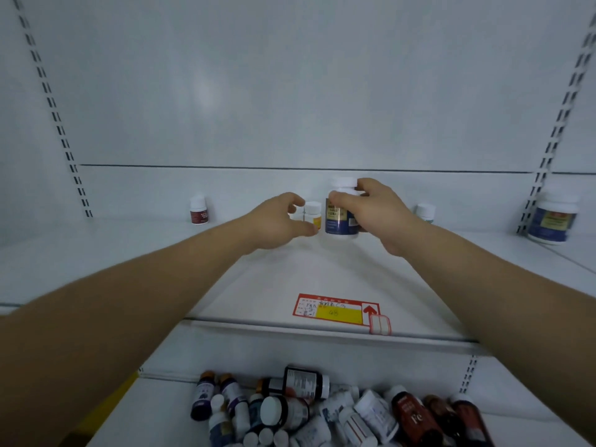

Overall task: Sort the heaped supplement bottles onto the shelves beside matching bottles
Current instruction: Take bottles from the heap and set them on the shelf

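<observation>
My right hand [379,214] grips a tall white-capped bottle with a dark blue label [337,219], upright at the back middle of the white shelf [161,253]. Just left of it stands a small yellow-labelled bottle [313,211]. My left hand [277,222] curls its fingers and thumb round another small white bottle [298,216] right beside the yellow-labelled one, its thumb tip touching that one's base. The heap of mixed supplement bottles [322,411] lies on the lower shelf, at the bottom of the view.
A red-labelled bottle [199,210] stands at the shelf's back left and a pale white bottle [425,212] at the back right. A large blue-labelled jar [552,221] sits on the neighbouring shelf at far right. A red and yellow price tag [335,309] marks the front edge.
</observation>
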Demonstrator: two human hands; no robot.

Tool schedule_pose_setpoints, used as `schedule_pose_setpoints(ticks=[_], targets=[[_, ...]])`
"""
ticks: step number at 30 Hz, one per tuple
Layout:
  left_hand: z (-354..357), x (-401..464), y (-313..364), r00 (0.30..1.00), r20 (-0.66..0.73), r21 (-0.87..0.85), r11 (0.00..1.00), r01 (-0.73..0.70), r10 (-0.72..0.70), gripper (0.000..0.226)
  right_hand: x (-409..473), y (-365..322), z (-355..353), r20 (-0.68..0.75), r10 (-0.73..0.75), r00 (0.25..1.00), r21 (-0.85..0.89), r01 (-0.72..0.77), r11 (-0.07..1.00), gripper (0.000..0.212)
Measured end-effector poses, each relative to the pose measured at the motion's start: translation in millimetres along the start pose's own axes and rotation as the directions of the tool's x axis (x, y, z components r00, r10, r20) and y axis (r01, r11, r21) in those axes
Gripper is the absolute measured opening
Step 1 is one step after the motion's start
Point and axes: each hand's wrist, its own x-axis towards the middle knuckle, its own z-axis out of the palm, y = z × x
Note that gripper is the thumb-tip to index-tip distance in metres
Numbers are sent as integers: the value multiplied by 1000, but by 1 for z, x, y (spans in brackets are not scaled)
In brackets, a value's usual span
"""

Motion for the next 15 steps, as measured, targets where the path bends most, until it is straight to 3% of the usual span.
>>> schedule_pose_setpoints(ticks=[4, 10, 15], targets=[[7, -17, 22, 994, 104, -222, 975, -16, 40, 73, -15, -18, -5, -19, 54, 998, 41, -53, 998, 30], [28, -35, 49, 958, 235, -322, 943, -85, 166, 73, -59, -27, -32, -171, 112, 979, 19, -111, 994, 37], [71, -62, 102, 878, 337, -449, 878, -166, 339, 35, -114, -19, -83, -325, 135, 936, 31, -133, 991, 26]])
